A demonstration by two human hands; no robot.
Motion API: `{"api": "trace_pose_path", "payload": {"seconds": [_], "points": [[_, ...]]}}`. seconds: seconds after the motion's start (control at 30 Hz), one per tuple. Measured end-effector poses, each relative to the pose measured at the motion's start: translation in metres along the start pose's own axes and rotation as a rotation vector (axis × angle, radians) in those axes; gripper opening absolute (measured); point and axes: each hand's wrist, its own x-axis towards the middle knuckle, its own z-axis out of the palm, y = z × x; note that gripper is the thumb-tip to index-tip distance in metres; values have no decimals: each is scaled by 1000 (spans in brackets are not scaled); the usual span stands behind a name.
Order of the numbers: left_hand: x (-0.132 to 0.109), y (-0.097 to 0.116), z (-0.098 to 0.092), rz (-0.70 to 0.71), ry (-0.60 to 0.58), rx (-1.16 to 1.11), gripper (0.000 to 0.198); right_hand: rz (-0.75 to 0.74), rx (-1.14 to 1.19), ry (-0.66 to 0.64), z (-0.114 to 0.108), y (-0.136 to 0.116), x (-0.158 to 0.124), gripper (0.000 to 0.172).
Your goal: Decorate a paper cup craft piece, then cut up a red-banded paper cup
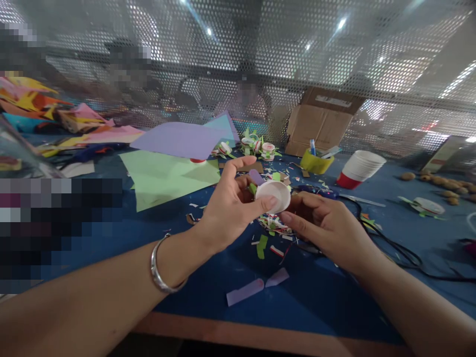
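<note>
My left hand [230, 203] pinches a small white paper cup base [275, 194] between thumb and fingers, held above the blue table [320, 292]. A green and a purple paper petal stick out behind the cup piece. My right hand [323, 223] rests just right of it with curled fingers, its thumb reaching under the cup; what its fingers hold is hidden. Below both hands lies a pile of paper scraps [275, 225]. A silver bangle [159, 267] circles my left wrist.
Green paper sheet [167, 178] and purple sheet [182, 140] lie at the back left. A stack of white cups [359, 168], a yellow tape roll [316, 161], a cardboard box [320, 121], finished paper flowers [256, 144], a black cable [401, 253] and purple strips [256, 287] surround the hands.
</note>
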Motion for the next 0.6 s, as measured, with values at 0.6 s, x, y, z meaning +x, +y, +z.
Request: {"api": "trace_pose_path", "payload": {"seconds": [0.6], "points": [[6,10,-12,-108,-88,-59,35,155,249,51,-2,6,-1,26]]}}
